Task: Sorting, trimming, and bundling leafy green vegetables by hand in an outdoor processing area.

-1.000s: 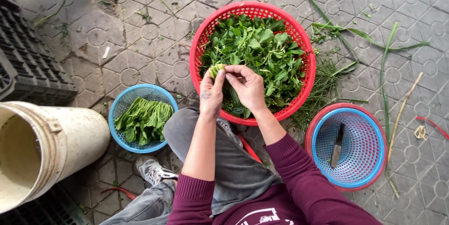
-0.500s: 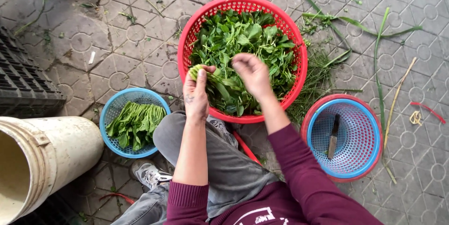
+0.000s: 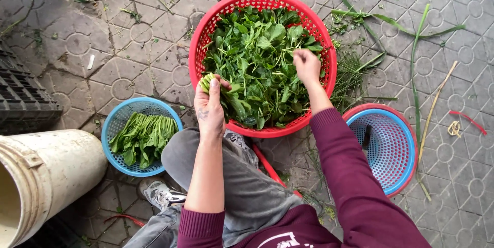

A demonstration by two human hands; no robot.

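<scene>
A big red basket (image 3: 198, 42) full of loose green leafy stems (image 3: 260, 52) stands on the paving in front of me. My left hand (image 3: 209, 106) grips a small bunch of stems (image 3: 226, 98) at the basket's near-left rim, cut ends up. My right hand (image 3: 307, 65) reaches into the leaves at the right side of the basket, fingers closed on some of the greens. A small blue basket (image 3: 116, 122) at my left holds sorted greens (image 3: 141, 137).
A blue basket nested in a red one (image 3: 393, 150) at my right holds a dark knife (image 3: 366, 135). A cream plastic bucket (image 3: 46, 176) lies at lower left, a black crate (image 3: 23, 98) behind it. Long green leaves and scraps (image 3: 411, 52) litter the paving at right.
My right hand has left the bunch and moved right into the basket's leaves. My left hand keeps the bunch, shifted slightly left of where the two hands met.
</scene>
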